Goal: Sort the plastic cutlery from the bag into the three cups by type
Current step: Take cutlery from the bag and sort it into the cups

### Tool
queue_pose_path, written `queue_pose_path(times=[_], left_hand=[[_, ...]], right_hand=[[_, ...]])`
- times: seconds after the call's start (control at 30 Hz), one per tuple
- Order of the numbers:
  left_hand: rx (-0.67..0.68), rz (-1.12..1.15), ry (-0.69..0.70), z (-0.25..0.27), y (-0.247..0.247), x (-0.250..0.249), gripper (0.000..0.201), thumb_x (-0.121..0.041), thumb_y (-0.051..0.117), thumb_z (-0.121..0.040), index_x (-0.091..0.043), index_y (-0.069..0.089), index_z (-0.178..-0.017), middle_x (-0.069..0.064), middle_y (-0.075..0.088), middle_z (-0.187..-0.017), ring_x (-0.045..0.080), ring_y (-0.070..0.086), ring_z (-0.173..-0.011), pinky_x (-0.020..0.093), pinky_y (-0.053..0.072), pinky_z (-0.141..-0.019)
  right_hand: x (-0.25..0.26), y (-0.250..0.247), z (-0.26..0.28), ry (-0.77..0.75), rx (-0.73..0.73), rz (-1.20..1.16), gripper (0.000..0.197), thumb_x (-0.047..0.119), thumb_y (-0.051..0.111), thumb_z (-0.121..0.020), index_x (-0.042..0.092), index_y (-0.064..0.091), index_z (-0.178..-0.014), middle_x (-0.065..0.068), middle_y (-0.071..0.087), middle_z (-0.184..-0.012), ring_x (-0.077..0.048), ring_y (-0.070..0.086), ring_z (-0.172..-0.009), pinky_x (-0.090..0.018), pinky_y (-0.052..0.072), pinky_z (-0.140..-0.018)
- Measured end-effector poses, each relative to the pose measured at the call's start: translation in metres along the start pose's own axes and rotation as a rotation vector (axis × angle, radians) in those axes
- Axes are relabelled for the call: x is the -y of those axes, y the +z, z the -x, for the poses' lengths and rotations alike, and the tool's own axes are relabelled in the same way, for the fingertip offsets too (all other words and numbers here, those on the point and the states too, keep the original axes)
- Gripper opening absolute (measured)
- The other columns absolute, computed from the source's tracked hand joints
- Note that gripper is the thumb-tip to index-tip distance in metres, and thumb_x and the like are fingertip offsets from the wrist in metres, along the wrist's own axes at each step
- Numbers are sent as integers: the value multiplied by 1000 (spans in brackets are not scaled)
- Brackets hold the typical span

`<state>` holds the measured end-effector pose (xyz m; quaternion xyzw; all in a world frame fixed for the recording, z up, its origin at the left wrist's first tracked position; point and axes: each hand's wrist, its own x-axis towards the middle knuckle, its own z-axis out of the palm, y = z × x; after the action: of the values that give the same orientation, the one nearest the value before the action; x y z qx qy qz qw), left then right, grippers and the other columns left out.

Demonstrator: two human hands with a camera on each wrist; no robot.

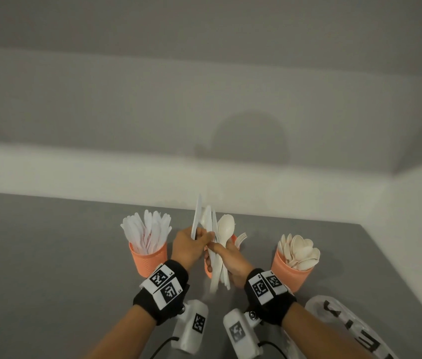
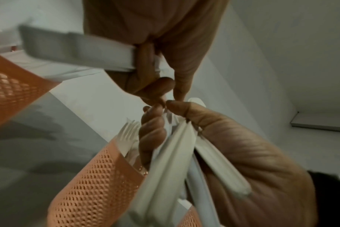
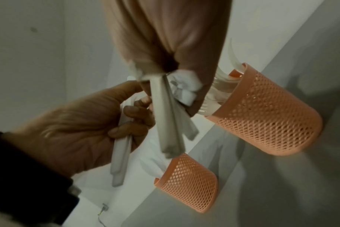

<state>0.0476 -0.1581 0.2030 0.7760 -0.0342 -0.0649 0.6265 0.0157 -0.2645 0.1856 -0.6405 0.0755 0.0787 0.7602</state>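
1. We see both hands meeting above the grey worktop, in front of the middle cup, which they mostly hide.
2. The right hand has its fingers curled round a bunch of white cutlery — a spoon bowl and several handles show, the handle ends hanging below the palm.
3. The left hand pinches a flat white piece between thumb and fingers; it stands nearly upright in the head view, its tip above the rest of the bunch. Whether it is a knife we cannot say for sure, as the wrist pictures are blurred.
4. The thumbs of the two hands touch, or all but touch, at the top of the bunch.
5. The left cup, orange mesh, stands on the worktop full of white knives.
6. Fork tines poke out of the middle cup, just behind the right hand.
7. The right cup holds cream spoons, well apart from the hands.
8. The plastic bag — white with dark letters — lies on the worktop by the right forearm.
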Motion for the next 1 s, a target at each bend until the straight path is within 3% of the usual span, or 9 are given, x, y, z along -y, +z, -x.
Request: queue_pose_path(times=[0.13,0.2,0.3,0.43,0.53,0.7,0.83,0.93,1.0], left_hand=[[-9,-13,-8,-3,4,6,26,-14,62,-87,-14,53,-63,2,56,-58,15,55,-54,24,43,-55],[-22,-6,-11,-6,4,8,23,-17,53,-92,-11,55,-71,4,57,-62,18,55,-60,26,43,-59],[-96,46,23,-6,4,5,22,-23,41,-98,-7,53,-90,4,59,-70,21,57,-68,26,45,-60],[-214,158,40,-9,-1,-4,25,-27,32,-101,-9,46,-92,4,56,-65,16,56,-58,23,42,-55],[-242,199,19,-16,-10,-8,26,-31,35,-100,-10,46,-90,3,44,-60,16,45,-52,24,39,-53],[-65,243,-91,-16,-20,-6,24,-31,57,-91,-16,47,-76,-2,32,-50,7,29,-33,19,29,-36],[187,226,-159,-9,-20,-3,34,-48,62,-80,-16,54,-72,-4,38,-52,7,27,-39,17,23,-36],[365,229,-142,-5,-16,-2,58,-56,66,-73,0,64,-86,19,58,-70,24,49,-56,24,41,-49],[391,252,-123,-4,-16,-7,49,-43,69,-76,3,64,-94,23,65,-83,31,62,-71,30,53,-61]], right_hand=[[-2,0,-1,4,-13,2,22,11,48,-95,13,51,-116,-8,55,-66,-13,54,-48,-26,46,-51],[-3,-3,-3,33,-25,-71,32,11,49,-94,3,46,-125,-10,57,-69,-14,56,-49,-26,47,-49],[-2,-5,-2,64,-16,-183,30,10,49,-94,4,46,-124,-10,61,-69,-17,59,-53,-27,49,-47],[-3,-5,-1,80,-53,-145,30,4,46,-93,5,43,-123,-11,55,-69,-17,56,-46,-27,49,-46],[-4,-7,-1,63,-52,-94,23,2,44,-91,3,54,-112,-8,48,-64,-13,46,-43,-21,41,-42],[3,-10,2,88,16,-139,13,21,48,-95,12,55,-103,0,45,-53,-9,41,-39,-20,38,-40],[6,-8,4,75,84,-3,17,33,57,-91,17,56,-98,5,43,-48,-6,40,-38,-19,39,-40],[7,-3,9,102,209,118,15,25,64,-87,18,58,-99,8,45,-45,-4,37,-36,-17,37,-39],[7,-1,11,157,285,154,8,24,62,-88,19,56,-87,9,41,-42,-4,37,-35,-17,37,-40]])
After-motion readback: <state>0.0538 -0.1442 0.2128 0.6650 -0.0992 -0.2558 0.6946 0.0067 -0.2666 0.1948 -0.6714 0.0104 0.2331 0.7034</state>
